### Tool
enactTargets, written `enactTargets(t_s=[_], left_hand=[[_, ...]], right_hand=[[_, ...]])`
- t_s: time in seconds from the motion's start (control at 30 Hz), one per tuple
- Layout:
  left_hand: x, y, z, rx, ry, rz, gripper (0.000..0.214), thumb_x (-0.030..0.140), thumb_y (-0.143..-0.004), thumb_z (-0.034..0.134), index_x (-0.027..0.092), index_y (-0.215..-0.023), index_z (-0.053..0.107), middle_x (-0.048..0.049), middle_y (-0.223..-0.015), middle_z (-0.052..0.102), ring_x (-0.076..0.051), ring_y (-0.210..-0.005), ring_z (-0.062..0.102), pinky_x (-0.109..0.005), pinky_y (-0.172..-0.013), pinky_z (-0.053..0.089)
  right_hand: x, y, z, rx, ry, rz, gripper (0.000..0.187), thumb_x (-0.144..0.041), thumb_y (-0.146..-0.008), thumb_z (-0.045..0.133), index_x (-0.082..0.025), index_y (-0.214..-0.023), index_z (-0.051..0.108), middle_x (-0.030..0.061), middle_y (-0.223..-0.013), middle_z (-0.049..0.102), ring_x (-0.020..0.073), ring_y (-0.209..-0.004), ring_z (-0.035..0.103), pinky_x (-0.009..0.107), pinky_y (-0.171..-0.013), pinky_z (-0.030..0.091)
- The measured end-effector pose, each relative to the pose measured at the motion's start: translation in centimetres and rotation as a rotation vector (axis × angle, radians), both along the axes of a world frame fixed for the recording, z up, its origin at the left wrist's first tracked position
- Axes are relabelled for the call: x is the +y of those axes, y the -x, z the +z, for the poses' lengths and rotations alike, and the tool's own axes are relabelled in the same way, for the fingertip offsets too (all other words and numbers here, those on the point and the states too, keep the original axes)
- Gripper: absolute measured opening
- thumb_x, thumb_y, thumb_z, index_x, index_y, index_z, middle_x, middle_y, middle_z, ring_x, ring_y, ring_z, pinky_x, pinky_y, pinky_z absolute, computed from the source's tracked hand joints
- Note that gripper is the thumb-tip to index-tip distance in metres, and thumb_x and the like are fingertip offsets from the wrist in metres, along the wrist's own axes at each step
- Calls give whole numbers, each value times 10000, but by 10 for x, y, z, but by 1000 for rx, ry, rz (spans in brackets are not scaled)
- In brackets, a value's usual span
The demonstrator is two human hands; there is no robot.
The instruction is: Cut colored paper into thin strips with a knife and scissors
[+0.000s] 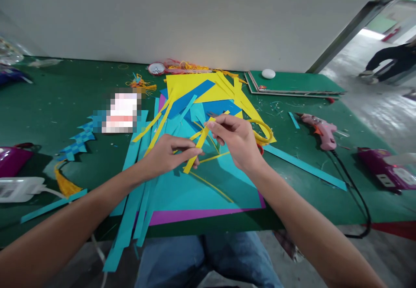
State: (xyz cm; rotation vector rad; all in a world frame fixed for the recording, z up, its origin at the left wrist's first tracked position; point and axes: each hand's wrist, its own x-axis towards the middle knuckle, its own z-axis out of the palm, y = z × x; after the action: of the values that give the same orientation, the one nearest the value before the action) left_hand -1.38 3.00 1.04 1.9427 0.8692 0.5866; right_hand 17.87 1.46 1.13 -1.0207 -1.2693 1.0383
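Note:
A yellow paper strip (pixel 202 139) is held slantwise between my two hands above a stack of coloured sheets. My left hand (pixel 173 152) pinches it near its lower end, thumb on top. Higher up, the thumb and fingers of my right hand (pixel 232 134) close on its other end. Under them lies a turquoise sheet (pixel 201 192) with thin yellow slivers on it. Scissors with yellow handles (pixel 264 132) rest just right of my right hand, their blades partly hidden. Long turquoise strips (pixel 130 218) lie left of the sheet, some hanging over the table edge.
On the green table (pixel 42 106) are a pink glue gun (pixel 320 129) with a black cord, purple power strips (pixel 385 168), a woven blue paper piece (pixel 81 140) with a yellow tassel (pixel 65 179), and a blurred-out phone-like object (pixel 121 112). Boards (pixel 299 83) lie at the back right.

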Motion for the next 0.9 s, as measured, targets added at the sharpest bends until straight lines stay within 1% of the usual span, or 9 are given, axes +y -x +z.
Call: enactTargets(t_s=[0.1,0.2,0.3,0.4,0.53,0.67,0.8,0.9], left_hand=[[0,0,0,12,-35,5,293,312,-891,630,205,-645,747,17,-635,748,-107,-573,685,-160,-564,503],[1,1,1,32,-50,16,294,316,-878,646,205,-624,744,17,-628,746,-108,-572,688,-158,-558,503],[1,1,2,23,-4,23,288,328,-873,645,206,-632,745,9,-630,746,-121,-571,691,-177,-559,521],[1,0,2,20,50,1,321,337,-900,594,203,-654,751,-8,-637,748,-136,-592,690,-197,-550,521],[0,-2,6,55,-15,7,346,320,-908,589,191,-624,736,1,-610,736,-95,-508,618,-177,-484,444],[0,-1,5,47,-45,25,333,317,-907,602,184,-631,732,8,-574,716,-87,-492,605,-175,-493,449],[4,0,-3,-3,-25,53,308,330,-908,592,178,-683,738,-9,-622,728,-120,-558,653,-207,-565,524],[7,2,-8,-63,-13,136,245,326,-901,598,176,-769,740,-9,-664,737,-125,-584,676,-211,-585,550]], right_hand=[[0,0,-1,-14,6,5,266,-358,-806,722,-181,-647,603,-33,-632,518,81,-569,436,272,-532,327],[-1,1,-1,-10,10,12,268,-348,-808,720,-181,-637,598,-34,-629,518,78,-566,433,271,-532,326],[0,1,-1,42,50,17,252,-358,-794,732,-182,-655,618,-42,-600,507,73,-538,406,268,-511,310],[1,-2,-1,122,82,30,216,-345,-801,727,-185,-684,641,-50,-575,497,68,-510,381,263,-489,285],[3,-6,-1,172,89,27,202,-343,-816,720,-188,-701,658,-50,-574,506,63,-507,380,251,-488,290],[3,-6,-2,189,88,15,220,-347,-809,733,-189,-686,643,-48,-573,508,59,-503,384,239,-482,302],[6,-10,1,217,54,-58,231,-354,-802,738,-198,-681,620,-46,-575,509,63,-502,403,229,-461,311],[7,-19,6,205,41,-164,230,-313,-789,736,-196,-643,603,-40,-568,511,65,-500,417,223,-443,305]])
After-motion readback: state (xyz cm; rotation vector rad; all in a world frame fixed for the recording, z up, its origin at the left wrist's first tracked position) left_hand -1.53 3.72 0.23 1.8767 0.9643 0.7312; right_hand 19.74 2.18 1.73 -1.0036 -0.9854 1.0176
